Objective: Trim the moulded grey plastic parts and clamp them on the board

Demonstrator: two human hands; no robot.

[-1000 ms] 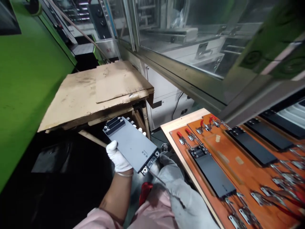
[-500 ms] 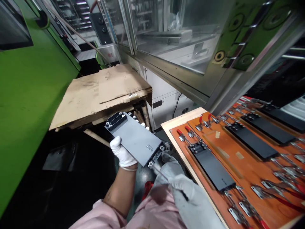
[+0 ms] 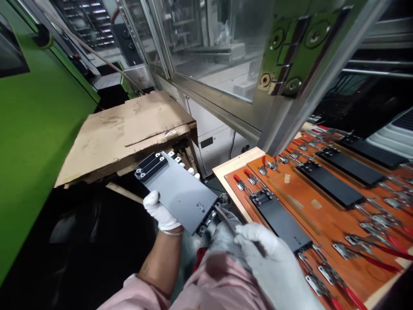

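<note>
My left hand (image 3: 161, 212), in a white glove, is closed around a flat grey panel (image 3: 183, 193) with black ends and round metal bushings. The thumb lies over its near edge, and fingertips show past its far edge. The panel is tilted in the air above my lap. My right hand (image 3: 261, 241), also gloved in white, pinches a thin metal tool (image 3: 227, 217). The tool's tip is at the panel's right-hand end, by the corner; whether it touches is unclear. Its exact kind cannot be made out.
An orange fixture board (image 3: 306, 224) at the right bears several dark panels (image 3: 280, 219) and red-handled toggle clamps (image 3: 318, 282). A cardboard-covered table (image 3: 135, 120) stands ahead. A green machine (image 3: 38, 129) is at the left, and a glass-paned metal frame (image 3: 222, 103) rises beyond.
The tool's tip has moved from the panel's near corner to its far corner on the right-hand end. The panel has tilted slightly in my left hand, and the view has turned a little right.
</note>
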